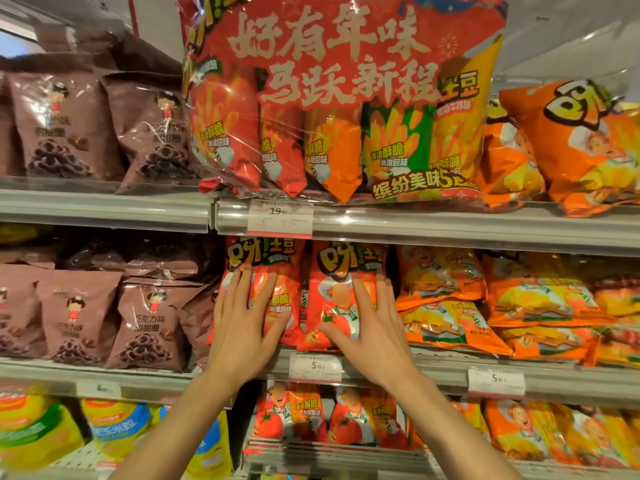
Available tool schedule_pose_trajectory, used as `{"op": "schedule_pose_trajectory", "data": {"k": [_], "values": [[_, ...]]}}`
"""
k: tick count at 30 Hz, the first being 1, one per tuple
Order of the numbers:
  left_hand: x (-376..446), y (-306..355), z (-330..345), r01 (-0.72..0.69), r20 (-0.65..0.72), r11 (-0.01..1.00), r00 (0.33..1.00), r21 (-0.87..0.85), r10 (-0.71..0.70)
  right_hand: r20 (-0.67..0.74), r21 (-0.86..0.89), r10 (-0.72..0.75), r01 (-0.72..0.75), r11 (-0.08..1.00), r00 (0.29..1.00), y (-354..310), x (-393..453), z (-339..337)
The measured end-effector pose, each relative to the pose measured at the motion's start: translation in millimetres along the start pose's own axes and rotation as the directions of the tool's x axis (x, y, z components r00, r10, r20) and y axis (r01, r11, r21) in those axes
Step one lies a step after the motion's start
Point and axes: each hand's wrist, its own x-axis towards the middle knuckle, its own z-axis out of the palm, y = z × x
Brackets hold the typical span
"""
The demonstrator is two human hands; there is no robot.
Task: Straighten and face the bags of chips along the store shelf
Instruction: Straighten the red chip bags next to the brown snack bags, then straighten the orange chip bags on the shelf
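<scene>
Two red chip bags stand upright side by side on the middle shelf (450,370). My left hand (242,323) lies flat with spread fingers on the front of the left red bag (273,268). My right hand (374,323) lies flat on the right red bag (341,271), thumb across its lower front. Both hands press on the bags without gripping them. Orange chip bags (446,299) lie stacked and tilted just to the right of the red ones.
A large red multipack (339,98) stands on the upper shelf above my hands, with orange bags (571,147) to its right. Brown snack bags (145,320) fill the left of both shelves. More red and orange bags (332,417) sit on the lower shelf. Price tags (315,367) hang on the rails.
</scene>
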Motion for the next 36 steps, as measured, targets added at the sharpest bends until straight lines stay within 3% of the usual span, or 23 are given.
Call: {"op": "schedule_pose_trajectory", "data": {"k": [4, 8, 12, 16, 20, 25, 32, 36], "values": [[2.5, 0.2, -1.2, 0.003, 0.029, 1.000, 1.000, 0.012, -0.003, -0.053, -0.033, 0.032, -0.034, 0.999, 0.998, 1.6, -3.2, 4.7], [4.2, 3.2, -2.2, -0.012, 0.026, 1.000, 1.000, 0.028, 0.011, -0.014, -0.021, 0.048, -0.048, 0.999, 0.999, -3.8, -1.7, 6.1], [-4.5, 2.7, -12.8, -0.022, -0.052, 0.997, 0.999, -0.071, 0.018, 0.050, 0.249, 0.060, -0.071, 0.966, 0.997, -0.2, -8.8, -11.9], [-23.4, 8.2, -25.1, -0.004, -0.117, 0.965, 0.993, -0.264, -0.028, -0.024, 0.388, 0.124, -0.105, 0.916, 0.992, 10.9, -34.0, -27.0], [-50.4, 26.6, -28.4, 0.176, 0.026, 0.852, 0.982, -0.493, -0.187, -0.050, 0.515, 0.231, -0.173, 0.839, 0.972, 26.9, -73.2, -44.1], [-81.3, 70.1, -19.1, 0.297, 0.210, 0.644, 0.955, -0.705, -0.211, 0.004, 0.618, 0.343, -0.271, 0.737, 0.939, 65.6, -112.8, -60.2], [-88.7, 159.1, 8.3, 0.455, 0.313, 0.458, 0.882, -0.764, -0.353, 0.082, 0.660, 0.402, -0.352, 0.664, 0.912, 151.3, -135.5, -95.4], [-85.9, 216.1, 30.0, 0.450, 0.299, 0.415, 0.876, -0.791, -0.380, 0.102, 0.682, 0.394, -0.353, 0.641, 0.914, 198.1, -130.0, -127.3]]}}
